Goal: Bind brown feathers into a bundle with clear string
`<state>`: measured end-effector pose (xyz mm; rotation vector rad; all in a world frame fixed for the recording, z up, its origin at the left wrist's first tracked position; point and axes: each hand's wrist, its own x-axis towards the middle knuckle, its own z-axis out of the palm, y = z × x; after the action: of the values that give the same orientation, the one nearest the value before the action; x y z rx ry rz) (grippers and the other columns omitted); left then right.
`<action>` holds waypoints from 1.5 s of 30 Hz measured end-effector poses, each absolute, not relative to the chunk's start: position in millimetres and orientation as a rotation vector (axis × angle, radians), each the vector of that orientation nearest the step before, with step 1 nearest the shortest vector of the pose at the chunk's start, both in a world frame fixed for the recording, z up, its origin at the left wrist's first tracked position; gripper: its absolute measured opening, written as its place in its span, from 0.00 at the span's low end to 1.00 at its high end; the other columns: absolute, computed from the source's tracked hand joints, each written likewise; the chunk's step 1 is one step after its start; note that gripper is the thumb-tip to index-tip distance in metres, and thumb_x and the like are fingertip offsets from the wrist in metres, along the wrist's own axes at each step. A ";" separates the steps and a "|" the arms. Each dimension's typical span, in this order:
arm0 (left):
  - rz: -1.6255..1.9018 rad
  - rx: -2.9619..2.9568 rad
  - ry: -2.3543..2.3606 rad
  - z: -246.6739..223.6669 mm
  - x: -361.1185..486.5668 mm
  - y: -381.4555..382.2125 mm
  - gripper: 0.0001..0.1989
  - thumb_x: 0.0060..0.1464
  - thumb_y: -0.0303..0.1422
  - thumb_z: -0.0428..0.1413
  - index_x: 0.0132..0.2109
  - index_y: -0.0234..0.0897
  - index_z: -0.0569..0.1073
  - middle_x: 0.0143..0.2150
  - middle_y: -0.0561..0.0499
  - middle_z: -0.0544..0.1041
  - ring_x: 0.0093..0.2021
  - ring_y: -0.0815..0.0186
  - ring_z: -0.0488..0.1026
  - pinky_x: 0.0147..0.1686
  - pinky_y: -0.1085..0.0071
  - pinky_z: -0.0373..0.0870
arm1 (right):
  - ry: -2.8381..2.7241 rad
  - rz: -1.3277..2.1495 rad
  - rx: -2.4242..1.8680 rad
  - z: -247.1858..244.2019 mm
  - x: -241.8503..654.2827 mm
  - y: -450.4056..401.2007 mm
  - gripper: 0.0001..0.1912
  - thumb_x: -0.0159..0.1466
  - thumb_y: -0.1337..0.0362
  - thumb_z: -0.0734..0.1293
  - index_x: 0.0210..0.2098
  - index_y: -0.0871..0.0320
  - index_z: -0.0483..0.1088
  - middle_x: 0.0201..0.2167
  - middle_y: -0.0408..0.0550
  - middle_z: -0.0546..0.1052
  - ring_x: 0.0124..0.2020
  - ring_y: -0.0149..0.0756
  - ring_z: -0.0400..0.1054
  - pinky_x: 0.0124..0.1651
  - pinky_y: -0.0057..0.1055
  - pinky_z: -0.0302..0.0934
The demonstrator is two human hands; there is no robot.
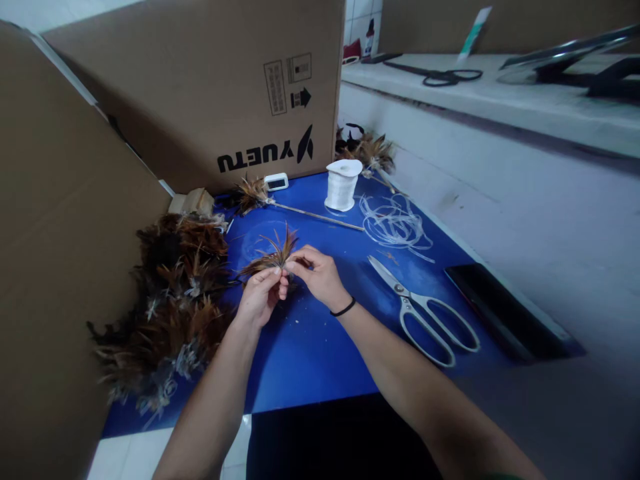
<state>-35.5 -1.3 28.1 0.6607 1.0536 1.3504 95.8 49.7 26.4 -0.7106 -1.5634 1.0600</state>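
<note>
A small bunch of brown feathers fans out above my fingertips over the blue table. My left hand pinches the bunch at its base. Close against it, my right hand is closed at the same spot, thumb and finger pressed on the feathers' base; the exact grip is partly hidden. Beyond my hands lies a thin stick with a feather tuft at its left end. To the right of my hands rest large scissors with their blades together.
Feather bundles are heaped at the left. A white spool stands at the back beside tangled clear strips. A black flat case lies at the right edge. Cardboard boxes wall the back and left; a ledge runs along the right.
</note>
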 end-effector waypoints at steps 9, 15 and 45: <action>1.312 0.665 1.039 25.4 -37.3 -0.6 0.11 0.43 0.34 0.63 0.31 0.28 0.75 0.22 0.52 0.71 0.19 0.76 0.65 0.17 0.80 0.62 | -1.580 1.063 -0.686 26.4 94.9 48.7 0.04 0.56 0.68 0.66 0.25 0.59 0.71 0.23 0.40 0.68 0.27 0.27 0.61 0.33 0.26 0.56; 1.340 0.686 1.055 25.8 -37.6 -0.4 0.11 0.42 0.33 0.64 0.29 0.29 0.74 0.21 0.53 0.71 0.18 0.76 0.65 0.17 0.80 0.62 | -1.583 1.075 -0.711 28.7 95.4 47.9 0.04 0.56 0.67 0.66 0.25 0.60 0.72 0.23 0.41 0.69 0.27 0.27 0.61 0.33 0.26 0.57; 1.857 1.176 1.248 13.4 -49.8 6.1 0.09 0.48 0.37 0.59 0.31 0.34 0.74 0.24 0.53 0.72 0.22 0.74 0.67 0.24 0.77 0.66 | -2.219 0.506 -1.390 7.7 115.1 70.6 0.08 0.59 0.68 0.64 0.35 0.56 0.74 0.35 0.49 0.76 0.38 0.34 0.69 0.40 0.27 0.57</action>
<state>-49.8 6.1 13.4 1.1762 1.2482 1.8572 115.1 70.6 7.7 -1.3898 -2.2194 0.5058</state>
